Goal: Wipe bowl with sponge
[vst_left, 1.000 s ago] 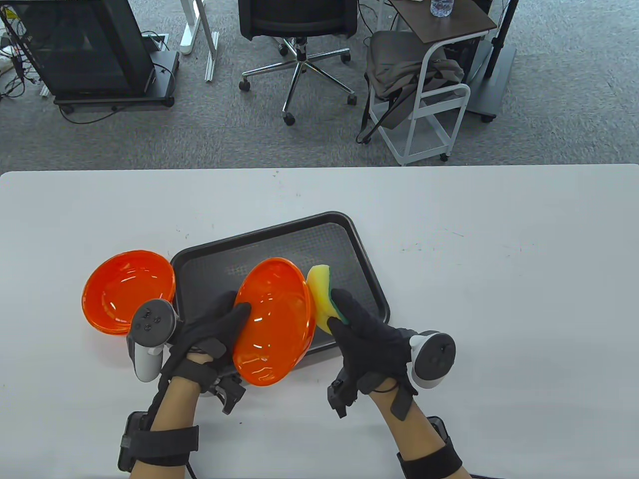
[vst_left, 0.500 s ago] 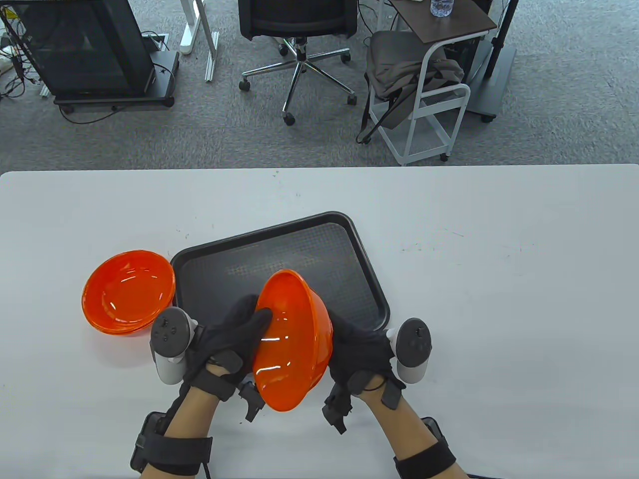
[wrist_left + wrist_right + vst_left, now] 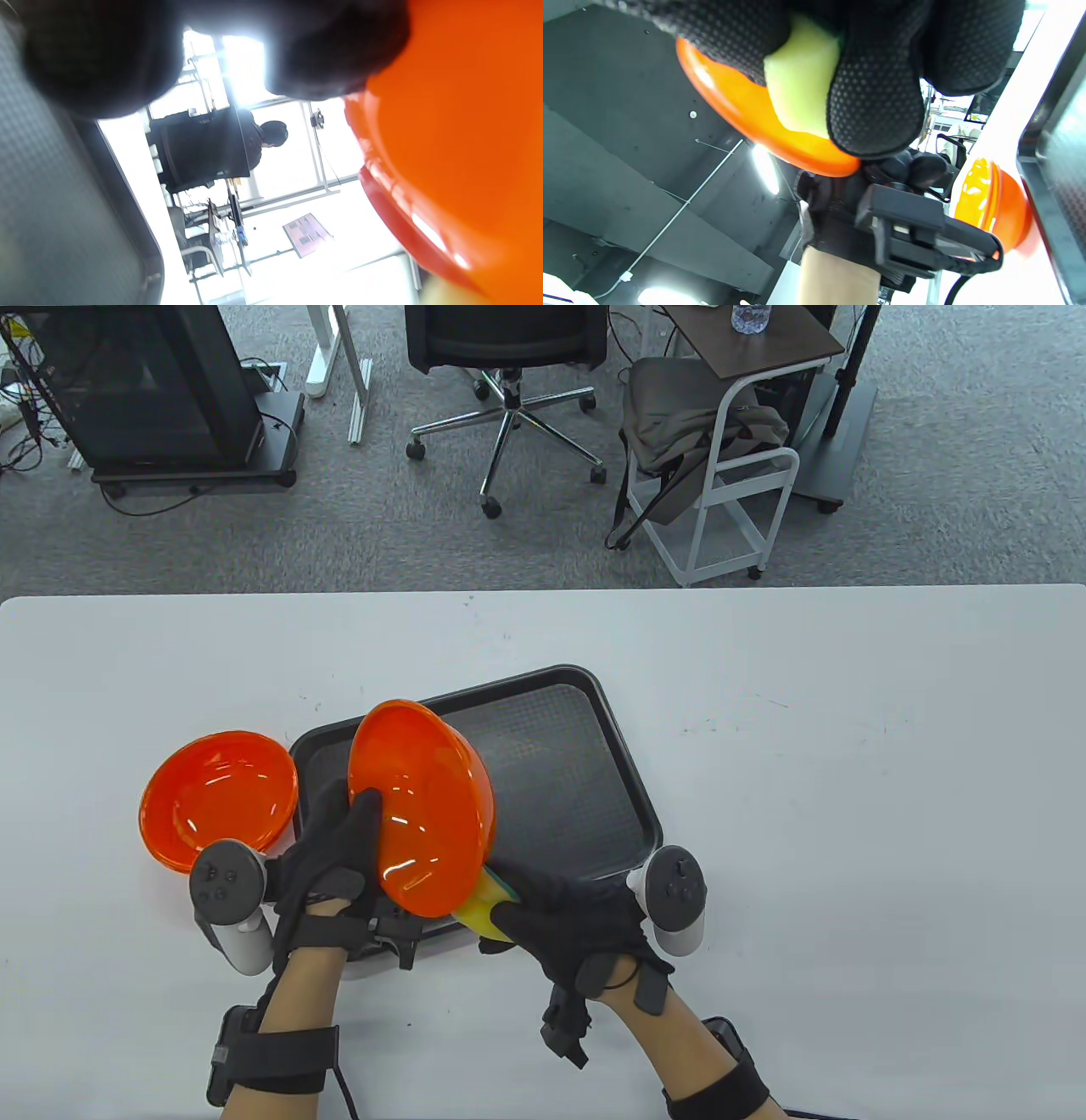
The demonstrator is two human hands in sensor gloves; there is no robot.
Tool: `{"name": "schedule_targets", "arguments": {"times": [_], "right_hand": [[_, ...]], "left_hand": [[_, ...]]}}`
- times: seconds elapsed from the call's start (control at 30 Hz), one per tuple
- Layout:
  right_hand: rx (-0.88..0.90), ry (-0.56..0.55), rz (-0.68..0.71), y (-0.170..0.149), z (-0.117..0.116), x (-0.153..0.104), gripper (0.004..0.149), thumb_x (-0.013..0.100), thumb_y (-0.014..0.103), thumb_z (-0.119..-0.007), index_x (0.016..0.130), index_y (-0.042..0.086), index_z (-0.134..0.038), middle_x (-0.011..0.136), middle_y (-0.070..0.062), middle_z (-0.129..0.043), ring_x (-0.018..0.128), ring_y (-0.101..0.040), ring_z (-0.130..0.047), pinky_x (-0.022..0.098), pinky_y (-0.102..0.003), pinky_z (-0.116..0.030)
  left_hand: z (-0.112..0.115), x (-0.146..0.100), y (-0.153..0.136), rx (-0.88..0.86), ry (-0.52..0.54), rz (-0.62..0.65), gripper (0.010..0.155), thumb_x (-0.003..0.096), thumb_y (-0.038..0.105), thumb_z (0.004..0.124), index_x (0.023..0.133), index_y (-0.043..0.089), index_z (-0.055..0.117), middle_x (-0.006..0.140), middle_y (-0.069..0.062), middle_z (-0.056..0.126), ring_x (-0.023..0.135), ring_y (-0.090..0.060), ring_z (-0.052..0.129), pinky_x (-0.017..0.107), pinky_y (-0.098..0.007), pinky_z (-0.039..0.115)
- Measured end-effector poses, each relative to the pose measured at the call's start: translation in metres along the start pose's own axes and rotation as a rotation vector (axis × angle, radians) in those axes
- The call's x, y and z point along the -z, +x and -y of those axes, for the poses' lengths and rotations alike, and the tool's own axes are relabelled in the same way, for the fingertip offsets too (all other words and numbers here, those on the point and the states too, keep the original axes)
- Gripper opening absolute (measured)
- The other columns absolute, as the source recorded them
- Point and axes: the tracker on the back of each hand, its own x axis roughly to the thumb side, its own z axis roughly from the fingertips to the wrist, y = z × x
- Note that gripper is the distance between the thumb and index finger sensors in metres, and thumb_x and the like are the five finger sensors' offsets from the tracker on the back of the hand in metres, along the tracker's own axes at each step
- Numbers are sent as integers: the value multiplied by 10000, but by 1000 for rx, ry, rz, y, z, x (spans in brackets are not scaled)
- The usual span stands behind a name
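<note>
The left hand (image 3: 335, 848) gripped the glossy orange plastic bowl (image 3: 420, 806) tilted above the dark rectangular tray (image 3: 594, 780), so the right hand (image 3: 577, 916), grasping the yellow-green sponge (image 3: 482, 909), could wipe its outside.

The far right half of the black tray (image 3: 585, 780) lies bare, and the white table (image 3: 848, 780) to its right is open all the way to the edge. On the left, a stack of orange bowls (image 3: 216, 802) sits just beside the tray's left rim, closing that side. The tilted orange bowl (image 3: 420, 806) hangs above the tray's near left part, probably clear of the floor, blocking that corner.
</note>
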Motion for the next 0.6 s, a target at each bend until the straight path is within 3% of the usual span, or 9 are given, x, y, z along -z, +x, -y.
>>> {"name": "schedule_targets", "arguments": {"times": [0.33, 0.6], "right_hand": [[2, -105, 82, 15, 19, -3, 487, 532, 264, -817, 901, -1, -641, 765, -285, -895, 482, -294, -1032, 457, -559, -795], [-73, -183, 140, 21, 29, -6, 473, 535, 268, -816, 915, 39, -652, 784, -263, -894, 498, -295, -1021, 468, -565, -785]], "left_hand": [[-8, 3, -6, 135, -6, -65, 524, 527, 473, 777, 887, 95, 731, 344, 34, 984, -38, -56, 933, 155, -343, 938], [-5, 5, -6, 177, -94, -96, 524, 528, 468, 776, 885, 87, 734, 332, 35, 985, -50, -53, 926, 144, -341, 938]]}}
